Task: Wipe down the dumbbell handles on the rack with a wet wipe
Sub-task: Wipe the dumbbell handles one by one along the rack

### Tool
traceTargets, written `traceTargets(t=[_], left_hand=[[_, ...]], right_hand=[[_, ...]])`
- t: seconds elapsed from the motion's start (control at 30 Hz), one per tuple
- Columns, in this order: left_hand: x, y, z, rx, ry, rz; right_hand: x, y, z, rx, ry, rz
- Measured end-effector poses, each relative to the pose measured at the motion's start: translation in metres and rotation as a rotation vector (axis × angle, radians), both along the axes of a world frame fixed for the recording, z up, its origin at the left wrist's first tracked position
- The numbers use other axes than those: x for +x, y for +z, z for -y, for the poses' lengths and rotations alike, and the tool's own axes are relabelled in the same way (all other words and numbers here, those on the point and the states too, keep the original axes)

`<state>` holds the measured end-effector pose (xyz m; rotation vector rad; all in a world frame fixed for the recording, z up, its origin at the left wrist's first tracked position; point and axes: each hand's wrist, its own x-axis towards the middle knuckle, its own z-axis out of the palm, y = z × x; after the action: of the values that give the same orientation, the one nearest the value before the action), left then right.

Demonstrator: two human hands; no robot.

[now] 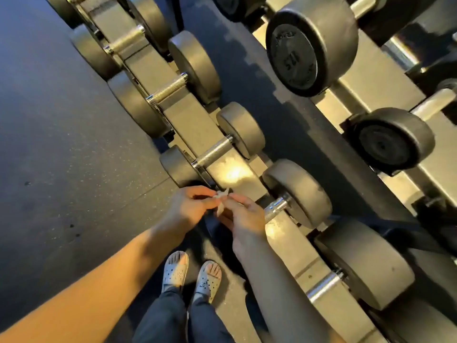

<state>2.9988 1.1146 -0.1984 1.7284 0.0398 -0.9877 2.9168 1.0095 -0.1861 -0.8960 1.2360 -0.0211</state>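
Observation:
A small white wet wipe [221,199] is pinched between my left hand [189,206] and my right hand [243,215], both held just above the lower rack tier [197,127]. Several grey dumbbells lie across that tier with knurled metal handles. The nearest handle [275,206] shows partly just right of my right hand, and the hand hides the rest of it. Another handle [214,151] lies a little farther up the rack, and one more handle [324,287] is nearer to me on the right.
An upper rack tier [366,80] at the right carries larger dumbbells [311,49]. Dark speckled rubber floor [61,144] spreads to the left. My feet in grey perforated sandals [191,276] stand close to the rack's base.

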Motion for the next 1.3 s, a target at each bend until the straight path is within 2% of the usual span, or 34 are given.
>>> traceTargets(t=[0.07,0.17,0.23,0.33,0.43,0.57,0.63,0.7,0.77,0.97,1.07,1.13,1.2,1.3], left_hand=[[0.0,0.0,-0.011,-0.07,-0.122,0.079],[0.005,0.005,-0.026,-0.143,-0.077,-0.015],[0.018,0.007,-0.032,-0.011,0.047,0.085],[0.051,-0.007,-0.037,0.216,0.238,0.385],[0.087,-0.039,-0.024,0.411,0.321,0.476],[0.113,-0.068,0.008,0.396,0.386,0.437],[0.113,-0.075,0.017,0.415,0.393,0.41],[0.11,-0.08,0.02,0.428,0.444,0.422],[0.108,-0.08,0.021,0.436,0.459,0.443],[0.112,-0.08,0.022,0.456,0.398,0.473],[0.113,-0.079,0.021,0.486,0.366,0.478],[0.115,-0.079,0.021,0.495,0.348,0.48],[0.116,-0.079,0.02,0.507,0.34,0.486],[0.116,-0.078,0.022,0.533,0.322,0.498]], right_hand=[[0.008,0.003,0.0,0.059,0.007,0.005],[0.016,0.008,0.001,-0.104,0.182,-0.007],[0.027,0.001,0.009,-0.236,0.238,-0.033],[0.061,-0.022,0.03,-0.517,0.379,0.013],[0.105,-0.044,0.04,-0.915,0.69,0.164],[0.136,-0.082,0.046,-1.279,1.262,0.305],[0.134,-0.102,0.052,-1.389,1.432,0.418],[0.14,-0.109,0.06,-1.39,1.504,0.468],[0.155,-0.104,0.063,-1.281,1.565,0.405],[0.23,-0.082,0.06,-0.693,1.91,-0.019],[0.252,-0.085,0.049,-0.587,2.006,-0.246],[0.253,-0.088,0.042,-0.516,2.028,-0.315],[0.242,-0.088,0.036,-0.594,2.014,-0.299],[0.197,-0.09,0.036,-1.127,1.847,-0.143]])
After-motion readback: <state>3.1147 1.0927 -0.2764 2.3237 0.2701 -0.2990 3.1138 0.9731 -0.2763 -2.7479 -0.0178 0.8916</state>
